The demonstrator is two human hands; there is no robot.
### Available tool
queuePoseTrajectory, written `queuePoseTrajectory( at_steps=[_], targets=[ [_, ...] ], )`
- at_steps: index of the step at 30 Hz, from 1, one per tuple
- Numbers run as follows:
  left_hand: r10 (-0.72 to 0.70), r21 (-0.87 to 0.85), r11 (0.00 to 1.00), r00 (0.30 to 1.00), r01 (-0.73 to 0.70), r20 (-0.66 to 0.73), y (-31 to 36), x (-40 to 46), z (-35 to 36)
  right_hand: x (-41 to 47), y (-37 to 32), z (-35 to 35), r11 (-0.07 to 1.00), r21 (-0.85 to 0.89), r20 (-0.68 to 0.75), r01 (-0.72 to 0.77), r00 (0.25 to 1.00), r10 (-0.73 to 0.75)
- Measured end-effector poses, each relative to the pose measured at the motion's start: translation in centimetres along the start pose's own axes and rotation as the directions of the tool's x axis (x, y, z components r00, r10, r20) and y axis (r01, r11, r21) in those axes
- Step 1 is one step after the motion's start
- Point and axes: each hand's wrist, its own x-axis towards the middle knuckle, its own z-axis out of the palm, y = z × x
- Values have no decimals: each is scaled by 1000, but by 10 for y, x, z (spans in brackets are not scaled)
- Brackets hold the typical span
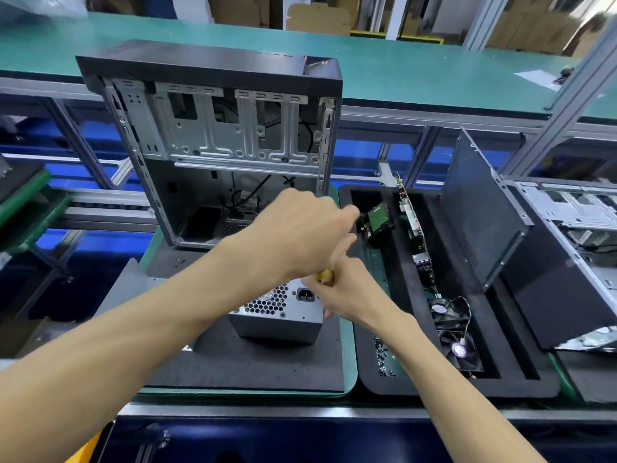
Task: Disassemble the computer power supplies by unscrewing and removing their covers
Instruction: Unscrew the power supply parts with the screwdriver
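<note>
A grey power supply [280, 320] with a honeycomb grille and a black socket stands on the dark foam mat [253, 365]. Just above it, both my hands meet. My left hand [300, 228] reaches across with curled fingers over the top of a yellow-handled screwdriver [323, 275]. My right hand [347, 289] grips the same yellow handle from below, beside the supply's right top corner. The screwdriver's shaft and tip are hidden behind the hands.
An open, gutted computer case [213, 142] stands upright behind the supply. To the right a black foam tray [394, 389] holds circuit boards, fans and several loose screws [382, 359]. A dark side panel [480, 208] leans there, and another case [567, 235] lies at far right.
</note>
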Motion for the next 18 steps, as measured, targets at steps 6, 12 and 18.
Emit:
queuePoseTrajectory(
  at_steps=[6,12,18],
  targets=[
    [162,-325,935,986,-138,48,-11,-9,-6,3,0,1,998,48,41,-45,998,43],
    [-28,-64,998,998,24,-61,7,-3,-1,0,0,2,988,154,5,-34,999,34],
    [-231,-731,652,971,202,63,-30,-24,45,0,13,-7,951,300,-11,-70,997,77]
  ],
)
